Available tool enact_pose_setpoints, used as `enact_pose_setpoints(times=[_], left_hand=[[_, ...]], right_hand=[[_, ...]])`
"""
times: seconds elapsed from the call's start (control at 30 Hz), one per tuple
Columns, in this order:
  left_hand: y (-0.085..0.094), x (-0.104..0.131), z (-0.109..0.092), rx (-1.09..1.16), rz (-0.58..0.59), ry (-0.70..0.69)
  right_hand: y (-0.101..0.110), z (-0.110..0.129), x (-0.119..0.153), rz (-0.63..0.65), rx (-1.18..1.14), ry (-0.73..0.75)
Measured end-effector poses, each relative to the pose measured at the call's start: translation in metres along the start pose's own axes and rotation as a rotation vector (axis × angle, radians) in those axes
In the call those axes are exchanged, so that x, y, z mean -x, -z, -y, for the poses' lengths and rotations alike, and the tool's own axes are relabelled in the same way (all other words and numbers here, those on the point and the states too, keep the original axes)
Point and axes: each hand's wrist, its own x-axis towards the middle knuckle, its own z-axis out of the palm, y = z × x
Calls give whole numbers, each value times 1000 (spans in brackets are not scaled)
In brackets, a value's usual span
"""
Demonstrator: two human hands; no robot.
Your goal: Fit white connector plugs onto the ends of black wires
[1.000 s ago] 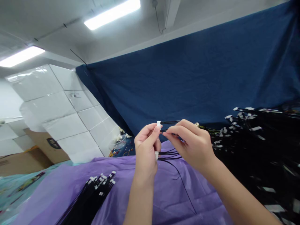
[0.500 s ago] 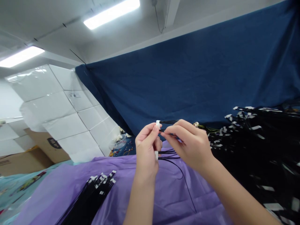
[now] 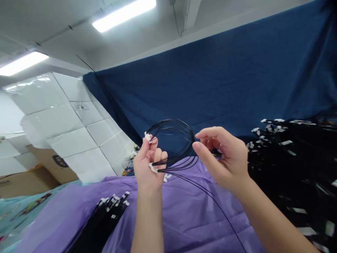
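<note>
My left hand grips a looped bundle of thin black wires. A white connector at one end is pinched between thumb and fingers. Against the palm lies another white connector, where the wires come back round. One or two loose wires trail from it down to the lower right. Just right of the loop is my right hand, thumb and index finger apart, with nothing visible held. Whether its fingertips touch the loop I cannot tell.
Purple sheeting covers the surface below. A black wire bundle with white ends lies at lower left, and a large pile of similar wires at right. White boxes stand left; a blue cloth hangs behind.
My left hand has shifted left with the connectors. The right hand has let go of the wires and opened, and the wire loop now shows between the hands.
</note>
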Motion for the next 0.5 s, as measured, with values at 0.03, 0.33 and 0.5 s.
enact_pose_setpoints(times=[0.03, 0.33, 0.5], left_hand=[[3, -2, -2, 39, 32, 14], [12, -9, -6, 302, 5, 80], [15, -11, -5, 324, 73, 71]], right_hand=[[1, 0, 0, 14, -23, -19], [0, 3, -1, 542, -101, -76], [-1, 5, 3, 685, -175, -164]])
